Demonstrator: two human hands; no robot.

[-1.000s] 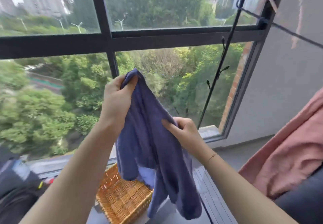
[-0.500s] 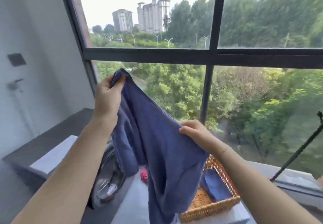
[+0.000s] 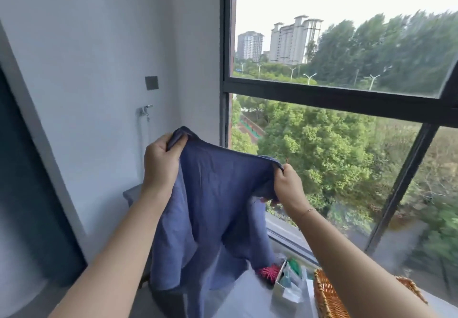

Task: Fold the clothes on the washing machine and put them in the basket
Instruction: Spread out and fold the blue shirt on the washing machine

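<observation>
I hold a blue-purple garment (image 3: 218, 208) up in the air in front of me, spread between both hands. My left hand (image 3: 161, 166) grips its upper left corner, and my right hand (image 3: 287, 188) pinches the upper right edge a little lower. The cloth hangs down and hides the surface below it. A woven wicker basket (image 3: 327, 295) sits at the lower right, partly behind my right forearm. The white top of the washing machine (image 3: 245, 300) shows under the hanging cloth.
A small open box with green and pink items (image 3: 282, 278) stands left of the basket. A tap (image 3: 145, 111) and a dark wall plate (image 3: 151, 82) are on the white wall to the left. A large black-framed window (image 3: 347, 99) fills the right.
The view has swung left, from the window to the wall corner. My hands have moved apart, stretching the garment's top edge wider. The basket has shifted to the lower right of the view.
</observation>
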